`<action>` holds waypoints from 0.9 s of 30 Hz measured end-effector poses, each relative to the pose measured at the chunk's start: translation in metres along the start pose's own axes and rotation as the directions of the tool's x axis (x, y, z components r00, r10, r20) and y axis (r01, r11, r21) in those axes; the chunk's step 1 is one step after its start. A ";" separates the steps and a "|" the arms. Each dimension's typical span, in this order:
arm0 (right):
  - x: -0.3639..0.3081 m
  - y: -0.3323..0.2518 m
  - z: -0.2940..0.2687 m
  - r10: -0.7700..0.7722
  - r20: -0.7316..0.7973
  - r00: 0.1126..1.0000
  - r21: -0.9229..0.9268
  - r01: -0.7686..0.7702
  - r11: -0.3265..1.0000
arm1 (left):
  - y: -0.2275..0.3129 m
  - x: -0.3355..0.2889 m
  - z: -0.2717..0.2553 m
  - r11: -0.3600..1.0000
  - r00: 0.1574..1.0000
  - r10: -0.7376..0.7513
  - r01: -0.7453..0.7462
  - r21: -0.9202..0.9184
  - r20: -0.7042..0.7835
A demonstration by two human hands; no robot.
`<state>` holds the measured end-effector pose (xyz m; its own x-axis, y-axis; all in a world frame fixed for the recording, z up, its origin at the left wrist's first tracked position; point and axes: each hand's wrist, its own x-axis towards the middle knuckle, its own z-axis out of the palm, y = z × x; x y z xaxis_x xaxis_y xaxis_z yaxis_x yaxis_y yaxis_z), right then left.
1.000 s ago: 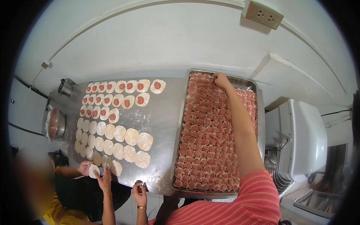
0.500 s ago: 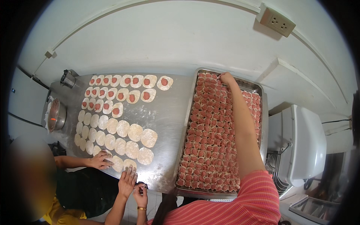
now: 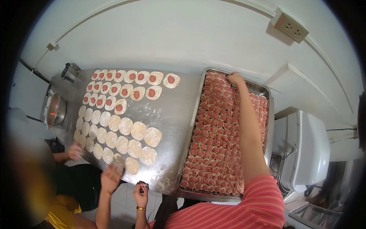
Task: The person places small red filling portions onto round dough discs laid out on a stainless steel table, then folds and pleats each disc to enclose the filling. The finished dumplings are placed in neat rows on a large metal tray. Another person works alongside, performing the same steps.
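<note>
My right hand (image 3: 234,78) reaches to the far end of a large metal tray (image 3: 196,100) packed with rows of open-topped, meat-filled dumplings (image 3: 211,129). Its fingers are closed down at the end of a row, beside a bare strip of tray; what they grip is hidden. My left hand (image 3: 141,195), with a gold bracelet at the wrist, is closed around a small dark object (image 3: 143,186) at the table's near edge. Left of the tray, round dough wrappers lie in rows on the metal table (image 3: 171,114). The far rows of wrappers (image 3: 152,93) carry dabs of pink meat filling; the nearer wrappers (image 3: 152,136) are plain.
At the left, a co-worker's blurred hands (image 3: 110,178) are over the near wrappers. A metal bowl (image 3: 57,110) and a metal jug (image 3: 69,72) stand at the table's left end. A white machine (image 3: 305,149) stands right of the tray, and a wall (image 3: 160,38) runs behind.
The co-worker's hands have moved left along the near wrappers. My left hand shows more fully, and my right hand stays at the tray's far end. The view has shifted slightly.
</note>
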<state>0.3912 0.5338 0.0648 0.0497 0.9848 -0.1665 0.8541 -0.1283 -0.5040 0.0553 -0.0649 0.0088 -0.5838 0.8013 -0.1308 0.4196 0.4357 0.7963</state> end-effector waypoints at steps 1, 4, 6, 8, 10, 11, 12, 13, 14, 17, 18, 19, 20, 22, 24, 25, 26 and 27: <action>-0.020 -0.027 -0.001 0.034 -0.139 0.990 -0.139 -0.054 0.989 | 0.000 -0.003 -0.003 1.000 1.000 -0.015 0.015 -0.002 -0.009; -0.033 -0.055 0.048 -0.323 -0.475 0.818 0.079 0.405 0.911 | 0.001 0.000 -0.001 0.999 1.000 -0.026 0.026 -0.025 -0.004; -0.058 -0.102 0.101 -0.416 -0.153 0.896 0.306 0.443 0.842 | -0.003 -0.002 -0.003 1.000 1.000 -0.020 0.020 -0.022 -0.006; -0.091 -0.147 0.143 -0.488 0.008 0.873 0.238 0.472 0.849 | 0.000 -0.002 -0.005 1.000 1.000 -0.008 0.008 -0.016 0.004; -0.113 -0.171 0.168 -0.488 -0.047 0.871 0.113 0.490 0.864 | 0.007 -0.003 -0.007 1.000 1.000 -0.020 0.021 -0.019 0.012; -0.114 -0.172 0.194 -0.511 -0.205 0.835 0.063 0.532 0.844 | 0.009 -0.003 -0.007 0.999 1.000 -0.023 0.024 -0.029 0.013; -0.114 -0.175 0.215 -0.519 -0.357 0.777 0.010 0.558 0.830 | 0.008 -0.004 -0.008 0.999 1.000 -0.026 0.027 -0.035 0.017; -0.117 -0.185 0.229 -0.500 -0.337 0.798 0.042 0.543 0.839 | 0.002 -0.009 -0.008 0.996 0.999 -0.050 0.050 -0.071 -0.005; -0.120 -0.191 0.237 -0.472 -0.322 0.820 0.065 0.517 0.853 | -0.001 -0.014 -0.009 0.992 0.998 -0.067 0.065 -0.110 -0.011; -0.121 -0.204 0.264 -0.325 -0.132 0.936 0.438 0.349 0.828 | -0.006 -0.024 -0.018 0.988 0.997 -0.070 0.065 -0.141 -0.032; -0.118 -0.208 0.270 -0.286 -0.026 0.958 0.581 0.247 0.775 | -0.006 -0.026 -0.021 0.986 0.996 -0.077 0.070 -0.154 -0.043; -0.127 -0.216 0.267 -0.237 0.018 0.971 0.677 0.163 0.717 | -0.016 -0.029 -0.023 0.972 0.994 -0.099 0.086 -0.219 -0.049; -0.131 -0.219 0.256 -0.191 0.071 0.979 0.758 0.072 0.648 | -0.028 -0.028 -0.025 0.960 0.993 -0.114 0.103 -0.260 -0.025; -0.119 -0.194 0.251 -0.285 0.145 0.947 0.930 -0.032 0.367 | -0.033 -0.009 -0.027 0.968 0.997 -0.067 0.075 -0.238 0.045; -0.143 -0.187 0.233 -0.332 0.327 0.885 0.944 -0.289 0.159 | -0.021 0.006 -0.028 0.922 0.999 -0.014 0.024 -0.385 0.030; -0.151 -0.178 0.227 -0.410 0.305 0.860 0.951 -0.292 0.096 | -0.016 0.016 -0.031 0.893 0.994 0.003 0.048 -0.447 0.114; -0.160 -0.171 0.223 -0.486 0.285 0.826 0.951 -0.306 0.037 | -0.004 0.027 -0.034 0.863 0.991 0.083 -0.021 -0.505 0.100; -0.171 -0.170 0.214 -0.428 0.352 0.833 0.930 -0.361 0.061 | -0.005 0.038 -0.031 0.791 0.978 0.059 0.076 -0.608 0.200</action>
<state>0.1267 0.3619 -0.0024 -0.5061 0.8337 -0.2210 -0.4472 -0.4727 -0.7593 0.0095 -0.0492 0.0178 -0.4069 0.8916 -0.1988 -0.1352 0.1565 0.9784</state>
